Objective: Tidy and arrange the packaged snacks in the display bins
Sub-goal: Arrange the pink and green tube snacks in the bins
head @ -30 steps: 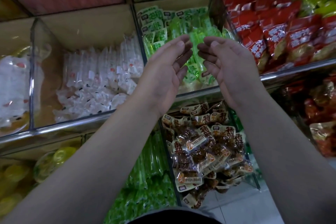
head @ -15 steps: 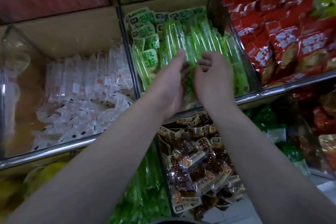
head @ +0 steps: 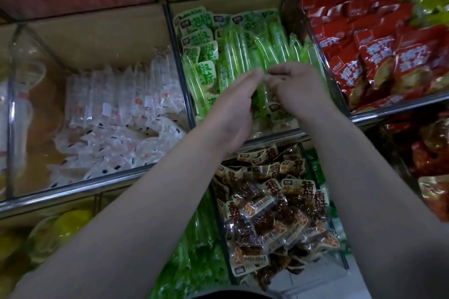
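Overhead, both hands meet above the middle bin (head: 230, 1), where the green snack packets (head: 233, 56) stand in rows on end. The left hand (head: 233, 109) shows only its back, fingers straight and pressed together, tips reaching the right hand; its thumb and palm are hidden. The right hand (head: 301, 90) has its fingers curled downward over the packets. Whether they pinch a packet or merely touch one cannot be told, since the hand itself covers the spot. The two hands also hide the front rows of the green packets.

Left of that bin, white translucent packets (head: 116, 109) lie partly upright at the back and tumbled at the front. Right of it, red packets (head: 379, 48) are heaped, and the frame edge cuts them off. Below it, brown packets (head: 272, 206) with printed labels lie in a loose pile, partly covered by the forearms. Further down and left of the bin, yellow items (head: 63, 226) are too blurred to identify. Above it, only the lower edge of another shelf's contents is visible.
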`<control>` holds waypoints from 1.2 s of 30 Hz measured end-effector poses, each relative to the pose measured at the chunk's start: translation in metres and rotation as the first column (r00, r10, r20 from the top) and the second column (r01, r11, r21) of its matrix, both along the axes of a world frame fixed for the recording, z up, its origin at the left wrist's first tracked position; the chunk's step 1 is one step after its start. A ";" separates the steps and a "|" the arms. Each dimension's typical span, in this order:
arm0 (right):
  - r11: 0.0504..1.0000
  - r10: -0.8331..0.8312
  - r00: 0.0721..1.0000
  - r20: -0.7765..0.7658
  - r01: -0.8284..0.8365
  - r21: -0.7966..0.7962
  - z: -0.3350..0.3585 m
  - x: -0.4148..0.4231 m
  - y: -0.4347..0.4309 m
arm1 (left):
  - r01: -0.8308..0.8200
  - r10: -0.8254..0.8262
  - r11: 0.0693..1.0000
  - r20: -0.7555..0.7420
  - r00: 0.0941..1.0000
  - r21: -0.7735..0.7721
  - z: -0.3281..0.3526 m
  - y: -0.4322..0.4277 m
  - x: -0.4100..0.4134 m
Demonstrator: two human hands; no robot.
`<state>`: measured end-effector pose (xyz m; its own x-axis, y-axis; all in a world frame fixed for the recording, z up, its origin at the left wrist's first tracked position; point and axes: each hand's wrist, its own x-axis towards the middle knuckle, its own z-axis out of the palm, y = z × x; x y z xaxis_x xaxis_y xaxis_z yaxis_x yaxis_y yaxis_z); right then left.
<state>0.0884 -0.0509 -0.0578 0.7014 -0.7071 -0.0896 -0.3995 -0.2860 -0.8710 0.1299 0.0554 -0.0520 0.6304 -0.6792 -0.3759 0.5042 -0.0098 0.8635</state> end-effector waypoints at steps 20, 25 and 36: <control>0.957 0.125 0.941 0.316 -0.199 0.212 0.053 -0.029 0.064 | -0.215 0.223 0.956 0.017 0.975 -0.200 0.028 0.059 -0.010; 0.941 0.142 0.940 0.310 -0.225 0.252 0.051 -0.038 0.090 | -0.260 0.266 0.945 0.006 0.964 -0.199 0.030 0.087 -0.020; 0.926 0.161 0.960 0.230 -0.228 0.300 0.031 -0.051 0.147 | -0.242 0.249 0.965 0.058 0.967 -0.103 0.016 0.146 -0.038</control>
